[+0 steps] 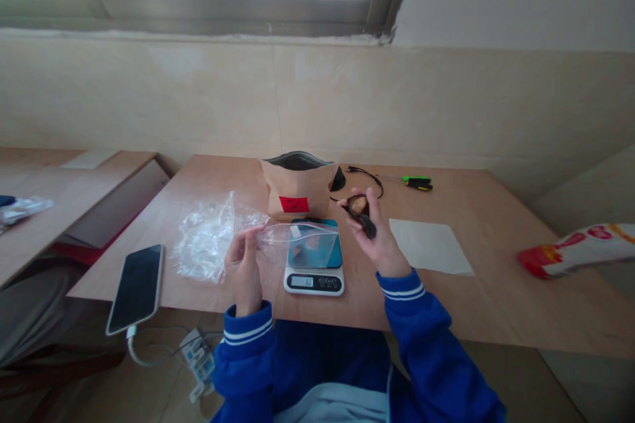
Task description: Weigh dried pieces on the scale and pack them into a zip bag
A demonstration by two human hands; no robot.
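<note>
Left hand (242, 269) pinches limp zip bag (208, 241) at its rim; right hand (374, 241) holds firm-looking dark lump (358, 207) between fingertips.

A light wooden bench (476, 304) runs along the tiled wall under the window. At its back stands a kraft paper pouch (297, 188) with a red label, its top open. Just right of it lie a coiled black cable (370, 178) and a small screwdriver (417, 182) with a green-and-black handle. In front of the pouch sits a digital kitchen scale (313, 284) with a teal platform, its display lit. A crumpled clear zip bag (203, 241) lies to the left, a smartphone (135, 289) lies face up near the front edge, and a sheet of pale paper (429, 246) lies flat to the right.
</note>
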